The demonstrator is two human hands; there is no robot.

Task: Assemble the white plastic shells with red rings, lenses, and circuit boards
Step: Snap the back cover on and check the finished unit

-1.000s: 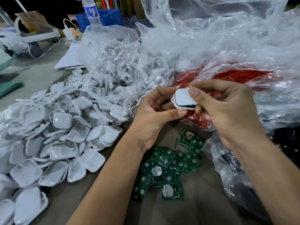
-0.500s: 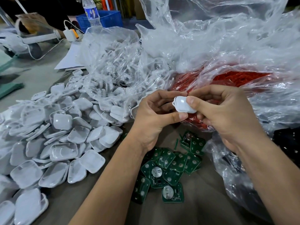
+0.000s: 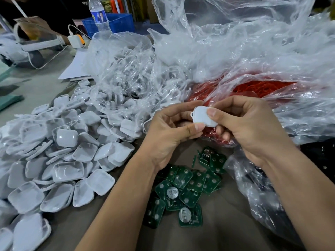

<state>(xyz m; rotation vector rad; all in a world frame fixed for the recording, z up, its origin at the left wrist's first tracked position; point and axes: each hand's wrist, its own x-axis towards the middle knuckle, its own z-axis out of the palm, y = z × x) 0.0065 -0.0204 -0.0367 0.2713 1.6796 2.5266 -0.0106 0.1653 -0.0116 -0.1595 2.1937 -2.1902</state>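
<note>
White shell (image 3: 204,117) between left hand (image 3: 168,134) and right hand (image 3: 248,127), above circuit boards (image 3: 184,191).

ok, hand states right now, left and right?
Left hand: pinching the white shell at its lower edge.
Right hand: pinching the same shell, thumb on its top face.

No text can be read anywhere. The water bottle (image 3: 98,14) at eleven o'clock wears a blue label with a picture, its lettering too blurred to make out. The green circuit boards (image 3: 183,189) at six o'clock show no legible markings.
</note>
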